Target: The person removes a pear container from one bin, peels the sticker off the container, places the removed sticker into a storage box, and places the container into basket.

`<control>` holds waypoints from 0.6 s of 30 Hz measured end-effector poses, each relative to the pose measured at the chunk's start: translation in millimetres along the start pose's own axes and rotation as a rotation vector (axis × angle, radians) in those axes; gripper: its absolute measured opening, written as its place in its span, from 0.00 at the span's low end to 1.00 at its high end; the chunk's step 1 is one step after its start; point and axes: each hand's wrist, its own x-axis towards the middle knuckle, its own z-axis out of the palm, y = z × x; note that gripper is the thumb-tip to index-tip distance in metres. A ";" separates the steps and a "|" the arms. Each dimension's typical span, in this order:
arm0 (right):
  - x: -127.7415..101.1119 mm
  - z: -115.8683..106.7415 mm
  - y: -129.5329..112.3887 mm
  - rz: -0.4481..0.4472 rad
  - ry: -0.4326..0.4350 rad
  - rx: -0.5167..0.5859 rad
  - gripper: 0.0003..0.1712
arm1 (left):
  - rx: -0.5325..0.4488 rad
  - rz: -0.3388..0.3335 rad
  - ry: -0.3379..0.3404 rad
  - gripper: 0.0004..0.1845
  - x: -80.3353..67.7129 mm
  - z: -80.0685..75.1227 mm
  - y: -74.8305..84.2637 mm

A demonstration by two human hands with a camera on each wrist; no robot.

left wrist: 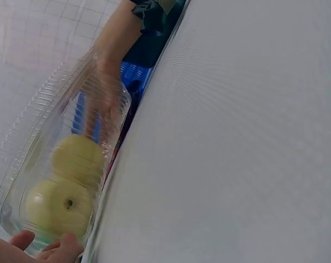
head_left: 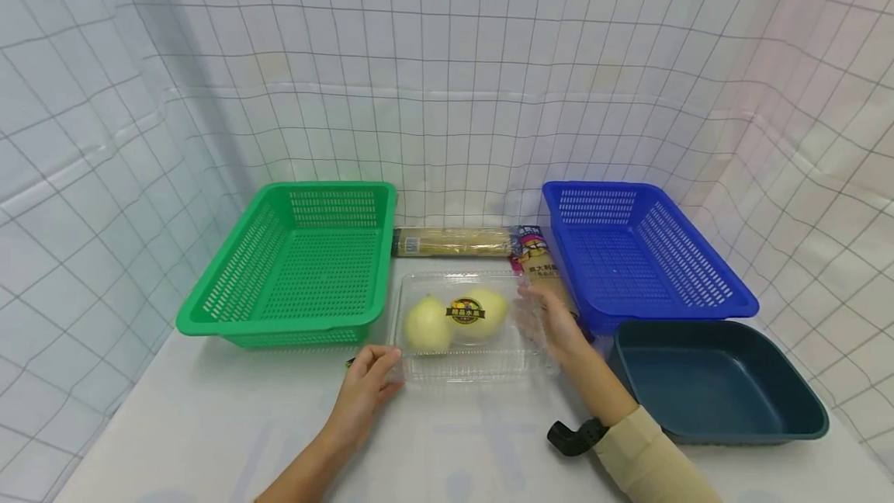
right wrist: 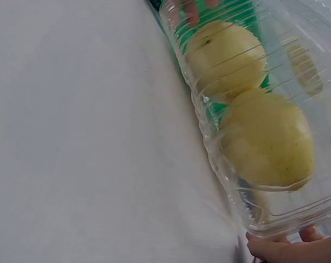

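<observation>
A clear plastic clamshell box (head_left: 475,367) holds two round, pale yellow fruits, one on the left (head_left: 427,326) and one on the right (head_left: 493,312). Its lid carries a black and gold label (head_left: 466,311). My left hand (head_left: 365,386) grips the near left corner, the thumb and fingers at the box's end in the left wrist view. At the opposite end, my right hand (head_left: 556,324) holds the right side, part of its fingers seen through the plastic. In the right wrist view the box (right wrist: 296,216) is tilted, both fruits inside.
A green basket (head_left: 286,326) stands left, a blue basket (head_left: 670,307) right, with a dark teal basin (head_left: 726,386) before it. Behind the box lie a long pack of spaghetti (head_left: 454,242) and a brown printed packet (head_left: 541,262). A white gridded sheet (head_left: 447,60) hangs behind.
</observation>
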 end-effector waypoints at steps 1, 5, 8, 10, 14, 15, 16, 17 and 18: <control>0.6 0.0 0.9 -0.006 -0.007 0.002 0.31 | 0.009 -0.003 0.004 0.14 0.4 -0.3 -1.0; 2.2 -0.5 4.7 -0.008 -0.013 -0.004 0.32 | 0.039 -0.012 0.015 0.14 0.5 -1.5 -3.7; 2.2 -1.4 7.1 -0.002 -0.021 -0.006 0.33 | 0.056 -0.013 0.014 0.14 0.4 -2.4 -4.6; 1.9 -1.7 8.3 0.001 -0.017 0.003 0.33 | 0.061 -0.011 0.015 0.14 0.9 -2.8 -5.2; 2.1 -2.7 10.9 -0.019 -0.032 -0.023 0.34 | 0.070 -0.011 0.026 0.15 1.9 -2.8 -6.4; 1.9 -2.3 11.2 -0.020 -0.029 -0.026 0.34 | 0.076 -0.012 0.030 0.16 2.0 -2.9 -6.7; 1.9 -2.1 11.6 -0.024 -0.023 -0.037 0.35 | 0.081 -0.014 0.033 0.16 2.1 -3.0 -7.1; 2.0 -1.8 11.9 -0.027 -0.009 -0.049 0.35 | 0.084 -0.017 0.034 0.17 2.1 -3.3 -7.4; 2.1 -1.3 12.0 -0.035 0.006 -0.070 0.34 | 0.089 -0.020 0.036 0.17 2.0 -3.6 -7.7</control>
